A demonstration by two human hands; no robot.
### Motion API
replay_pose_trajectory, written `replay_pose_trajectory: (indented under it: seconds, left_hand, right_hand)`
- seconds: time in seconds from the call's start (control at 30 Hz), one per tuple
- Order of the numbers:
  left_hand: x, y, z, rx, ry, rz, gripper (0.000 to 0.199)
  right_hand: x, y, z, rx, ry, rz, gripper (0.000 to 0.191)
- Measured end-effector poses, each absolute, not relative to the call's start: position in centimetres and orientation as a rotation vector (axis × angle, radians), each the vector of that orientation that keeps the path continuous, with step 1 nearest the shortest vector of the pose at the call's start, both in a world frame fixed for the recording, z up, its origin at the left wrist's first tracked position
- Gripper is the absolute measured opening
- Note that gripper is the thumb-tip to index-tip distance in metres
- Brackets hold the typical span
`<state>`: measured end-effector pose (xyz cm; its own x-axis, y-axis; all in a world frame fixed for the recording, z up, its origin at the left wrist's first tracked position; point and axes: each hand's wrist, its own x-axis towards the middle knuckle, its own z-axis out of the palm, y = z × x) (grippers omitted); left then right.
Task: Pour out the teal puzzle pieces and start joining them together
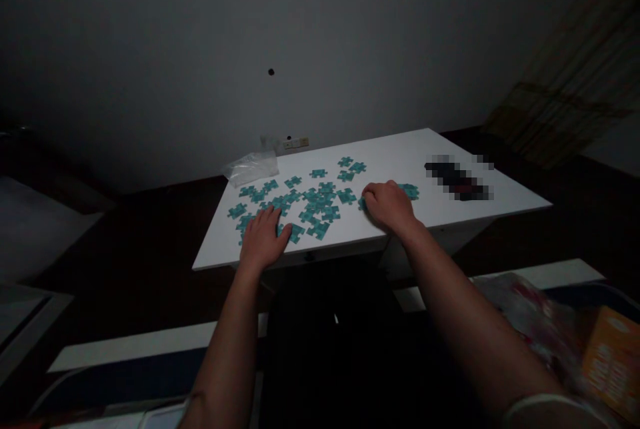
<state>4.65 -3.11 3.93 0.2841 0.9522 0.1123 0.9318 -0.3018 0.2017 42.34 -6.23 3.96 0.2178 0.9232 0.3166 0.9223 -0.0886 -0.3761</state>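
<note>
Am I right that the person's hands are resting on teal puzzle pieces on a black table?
Not quite: the table is white, not black, as the head view shows. The left hand and right hand do rest on the teal puzzle pieces.

Jigsaw puzzle pieces [315, 205] are spread over the left and middle of a table [380, 169], and a plastic bag [251, 167] is laid behind them at the far left corner. A blurred object [457, 179] is placed to their right (what it is cannot be told). The left hand [263, 239] is rested among the nearest pieces, the right hand [389, 207] at the pieces' right end, and a wall socket [295, 143] is set just behind the table.
</note>
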Motion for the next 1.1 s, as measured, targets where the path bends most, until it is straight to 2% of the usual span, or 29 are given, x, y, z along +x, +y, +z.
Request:
replay_pose_trajectory:
  seconds: [0.2,0.47,0.6,0.77,0.87,1.1]
  left_hand:
    - [4.6,-3.1,3.8,2.453,1.789,0.344,0.068]
    - [4.9,-3.4,4.3,2.429,1.8,0.307,0.069]
    - [5.0,-3.5,4.5,2.406,1.804,0.301,0.069]
    - [4.7,-3.3,4.1,2.406,1.781,0.344,0.068]
    - [4.7,-3.4,4.1,2.41,1.779,0.347,0.068]
    - [4.9,-3.6,4.3,2.42,1.782,0.327,0.069]
  right_hand:
    - [40.3,-6.9,3.5,-1.876,-1.736,-0.23,0.04]
    - [31.8,-4.1,3.7,-1.814,-1.983,0.012,0.053]
    - [30.8,-3.3,2.8,-1.756,-1.918,0.047,0.046]
    - [32.6,-2.9,3.3,-1.604,-1.735,0.218,0.026]
    - [35.4,-2.8,3.7,-1.644,-1.532,0.248,0.034]
    - [43.8,-3.7,3.7,-1.97,-1.442,-0.089,0.046]
